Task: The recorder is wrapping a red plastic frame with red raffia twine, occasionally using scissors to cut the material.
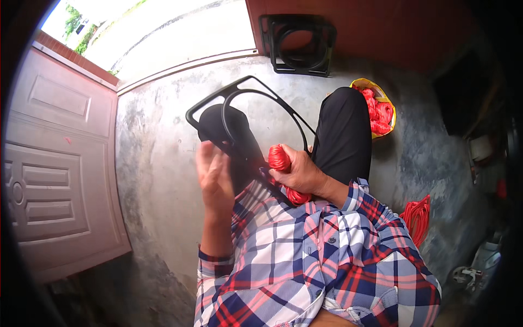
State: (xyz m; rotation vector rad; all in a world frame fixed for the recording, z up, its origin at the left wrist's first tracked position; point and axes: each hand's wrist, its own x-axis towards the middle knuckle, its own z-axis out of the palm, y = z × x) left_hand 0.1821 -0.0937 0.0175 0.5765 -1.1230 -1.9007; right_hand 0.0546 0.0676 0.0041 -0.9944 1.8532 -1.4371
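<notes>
My right hand [301, 173] is closed round a bundle of shiny red cord [279, 158]. One rounded end of the bundle sticks out above the fist and the other below it, near my shirt. A black square frame [251, 82] with a large round opening rests tilted across my lap, its near edge passing by the bundle. My left hand [213, 169] is raised beside the frame's left side, slightly blurred, with its fingers stretched upward and nothing visible in them. Whether the cord is fastened to the frame is hidden by my right hand.
Several similar black frames [277, 64] lean against the red wall ahead. A yellow-rimmed bag [394, 117] of red cord bundles stands beyond my right knee. Another red cord hank [417, 220] lies on the floor at right. A panelled door [60, 158] stands on the left.
</notes>
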